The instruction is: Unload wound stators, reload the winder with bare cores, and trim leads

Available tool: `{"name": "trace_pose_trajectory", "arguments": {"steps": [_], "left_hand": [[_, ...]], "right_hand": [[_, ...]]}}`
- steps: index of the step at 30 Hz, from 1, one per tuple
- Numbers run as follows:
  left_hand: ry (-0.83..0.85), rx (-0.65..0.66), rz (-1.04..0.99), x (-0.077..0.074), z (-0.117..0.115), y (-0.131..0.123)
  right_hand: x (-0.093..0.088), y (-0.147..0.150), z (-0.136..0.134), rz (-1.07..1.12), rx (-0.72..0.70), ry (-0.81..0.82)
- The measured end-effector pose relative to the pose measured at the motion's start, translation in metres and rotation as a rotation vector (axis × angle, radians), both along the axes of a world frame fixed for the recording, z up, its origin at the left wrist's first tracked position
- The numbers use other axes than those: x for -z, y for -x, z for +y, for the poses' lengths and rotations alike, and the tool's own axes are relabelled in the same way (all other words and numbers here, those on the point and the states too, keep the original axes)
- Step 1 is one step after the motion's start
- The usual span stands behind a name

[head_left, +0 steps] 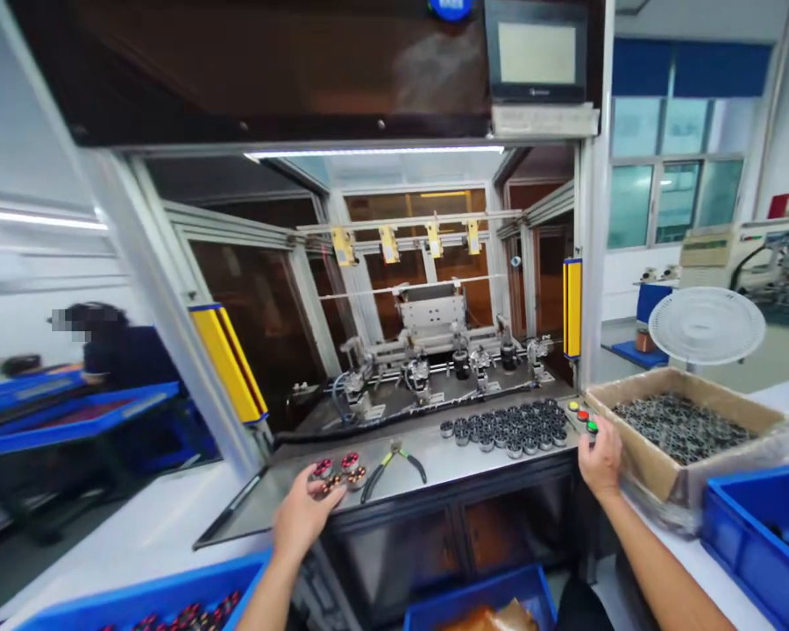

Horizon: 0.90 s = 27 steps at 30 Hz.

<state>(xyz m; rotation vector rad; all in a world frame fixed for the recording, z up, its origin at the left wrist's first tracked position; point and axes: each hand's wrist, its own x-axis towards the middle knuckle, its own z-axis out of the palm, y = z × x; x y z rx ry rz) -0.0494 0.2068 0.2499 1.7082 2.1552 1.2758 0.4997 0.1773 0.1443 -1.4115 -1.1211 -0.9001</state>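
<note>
On the left of the metal ledge, my left hand (302,517) has its thumb and fingers around a copper-wound motor stator (330,484). Close beside it sit a red-wound stator (350,461) and another copper-coloured one (356,477). A pair of cutting pliers (394,464) lies with its handles spread, to the right of these. My right hand (600,457) is at the ledge's right end, fingers curled, with fingertips at the green button (592,427). Left of that hand stand many dark unwound stator cores (513,425) in a close group.
Behind the ledge is a winding machine (434,368) inside a frame with yellow side bars (229,364). A cardboard box (671,469) of cores and a blue bin (749,526) stand right. Another blue bin (250,574) holds wound stators at lower left. A person (128,350) is at far left.
</note>
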Motion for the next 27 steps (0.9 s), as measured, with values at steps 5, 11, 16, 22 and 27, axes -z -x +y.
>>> {"name": "trace_pose_trajectory", "arguments": {"steps": [5, 11, 16, 22, 27], "left_hand": [[0.000, -0.051, -0.191, 0.007, -0.002, 0.008], [-0.209, -0.130, -0.489, -0.003, -0.030, 0.021], [-0.322, -0.101, -0.740, -0.007, -0.061, 0.018], [-0.310, 0.054, -0.973, -0.016, -0.099, -0.016], [-0.425, 0.376, -0.722, -0.035, -0.151, -0.088]], "right_hand": [[0.006, -0.004, 0.001, 0.019, -0.004, 0.065], [0.008, -0.003, 0.009, 0.028, -0.032, 0.031], [0.004, 0.001, 0.011, 0.048, -0.066, -0.021], [-0.037, 0.036, -0.018, 0.107, -0.214, -0.041], [-0.085, 0.133, -0.068, 0.176, -0.613, 0.205]]}}
